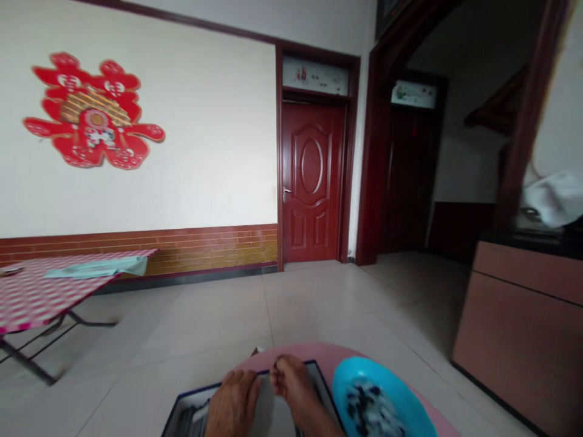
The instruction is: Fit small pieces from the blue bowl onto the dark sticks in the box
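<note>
One bare left hand [232, 402] and one bare right hand [290, 381] with bunched fingers, any grasp impossible to tell, are over the pale, dark-blue-rimmed rectangular tray [268, 416] at bottom centre, seemingly part-filled, while black-and-white pieces [373, 409] remain in the bright-blue plastic basin [407, 394], lower right.

A shallow rectangular tray [200, 390] with a dark blue rim and pale inside lies flat on a round pink table [328, 353], its near edge out of view. Dark, narrow pieces [186, 420] and something whitish lie along its left side; its middle is plain and pale. Just right sits a bright blue bowl [410, 391], upright, holding jumbled black and white pieces [371, 408], too blurred to identify.
</note>
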### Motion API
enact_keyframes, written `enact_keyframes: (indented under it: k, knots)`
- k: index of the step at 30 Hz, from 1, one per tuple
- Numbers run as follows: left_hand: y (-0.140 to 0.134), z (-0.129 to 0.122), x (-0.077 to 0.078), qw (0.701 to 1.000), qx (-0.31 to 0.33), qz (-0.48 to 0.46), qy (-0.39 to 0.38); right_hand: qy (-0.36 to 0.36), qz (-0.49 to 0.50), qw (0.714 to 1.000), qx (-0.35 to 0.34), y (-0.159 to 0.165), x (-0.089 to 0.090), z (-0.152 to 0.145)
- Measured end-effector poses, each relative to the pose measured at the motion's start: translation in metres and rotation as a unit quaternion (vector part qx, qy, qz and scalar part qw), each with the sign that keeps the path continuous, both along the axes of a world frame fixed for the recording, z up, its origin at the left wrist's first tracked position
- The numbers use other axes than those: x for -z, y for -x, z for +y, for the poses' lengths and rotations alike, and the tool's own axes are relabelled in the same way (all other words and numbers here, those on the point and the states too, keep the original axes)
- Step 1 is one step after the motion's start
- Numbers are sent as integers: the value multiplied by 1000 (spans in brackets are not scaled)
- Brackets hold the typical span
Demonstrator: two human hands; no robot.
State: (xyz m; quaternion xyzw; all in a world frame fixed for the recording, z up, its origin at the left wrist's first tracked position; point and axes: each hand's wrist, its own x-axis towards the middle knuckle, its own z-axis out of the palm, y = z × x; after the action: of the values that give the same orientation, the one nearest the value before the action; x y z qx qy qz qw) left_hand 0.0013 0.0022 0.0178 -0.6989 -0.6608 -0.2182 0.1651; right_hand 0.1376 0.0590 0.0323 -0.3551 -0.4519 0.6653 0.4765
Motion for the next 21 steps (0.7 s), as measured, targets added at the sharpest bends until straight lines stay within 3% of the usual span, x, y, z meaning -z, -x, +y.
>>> enact_keyframes:
  k: [3,6,11,14,17,21]
  knots:
    - [6,2,6,999,14,4,-43,-60,-92,994,0,-27,-13,7]
    - [8,4,11,997,31,5,-76,-137,-255,957,24,-76,-19,13]
    - [3,2,9,997,35,-5,-74,-251,-475,840,79,-174,-4,22]
    - [0,-1,5,997,45,-14,-66,-274,-570,771,75,-209,10,25]
    - [-2,-2,4,996,49,-13,-76,-263,-595,750,116,-205,9,26]
    - [-5,-1,5,992,61,-16,-106,-339,-490,798,88,-137,-11,14]
